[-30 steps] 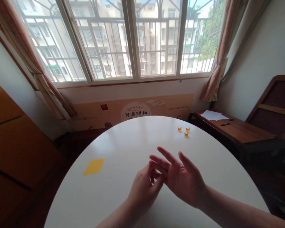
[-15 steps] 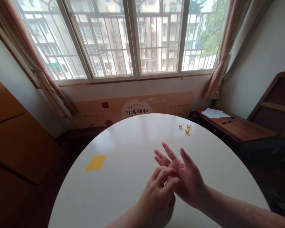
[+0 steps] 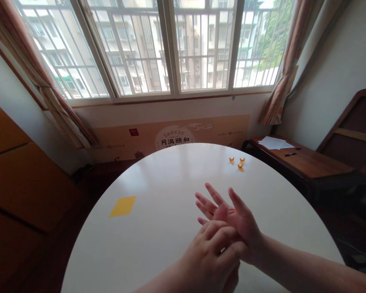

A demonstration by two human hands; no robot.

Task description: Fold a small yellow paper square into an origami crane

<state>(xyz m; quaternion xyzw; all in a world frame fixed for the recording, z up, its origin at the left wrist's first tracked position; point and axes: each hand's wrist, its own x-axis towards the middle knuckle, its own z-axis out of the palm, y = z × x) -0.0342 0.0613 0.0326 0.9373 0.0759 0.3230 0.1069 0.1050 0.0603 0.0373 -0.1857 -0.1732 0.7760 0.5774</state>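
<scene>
My right hand (image 3: 236,213) is held palm up over the table, its fingers spread and nothing lying on the palm. My left hand (image 3: 215,248) lies across the lower palm of the right, with bent fingers against its little-finger side. The left fingertips are partly hidden. On the white round table (image 3: 158,228), a flat yellow paper square (image 3: 123,206) rests to the left of both hands. Three small folded orange-yellow paper figures (image 3: 240,166) stand in a group near the far right rim, beyond the right fingers.
At the right stands a low wooden table (image 3: 317,162) with white paper sheets (image 3: 276,143) and a black pen (image 3: 290,154). A wooden cabinet (image 3: 12,175) is on the left. Behind the table are a barred window (image 3: 201,53) and tied curtains (image 3: 65,122).
My left hand has slid to the right along the right palm, towards the wrist. My right hand has shifted slightly left. The papers on the table have stayed put.
</scene>
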